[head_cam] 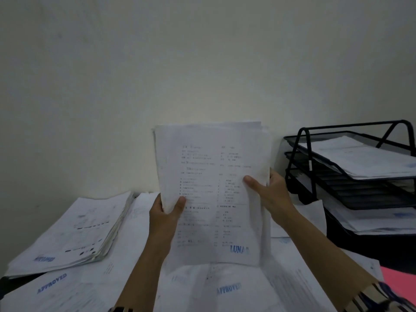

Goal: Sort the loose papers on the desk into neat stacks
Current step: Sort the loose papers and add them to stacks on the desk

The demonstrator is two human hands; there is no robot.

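Note:
I hold a bundle of printed papers (211,176) upright above the desk, facing me, with a blue "LUNAS" stamp near its lower right corner. My left hand (165,218) grips the bundle's left edge, thumb on the front sheet. My right hand (270,194) grips the right edge, thumb across the front. A thick stack of papers (74,233) stamped "APPROVED" lies at the left of the desk. Loose sheets (225,289), some stamped "APPROVED", cover the desk below the bundle.
A black mesh tiered letter tray (315,167) stands at the right, with papers on its top and bottom tiers. A pink folder (398,282) shows at the lower right. A plain pale wall rises right behind the desk.

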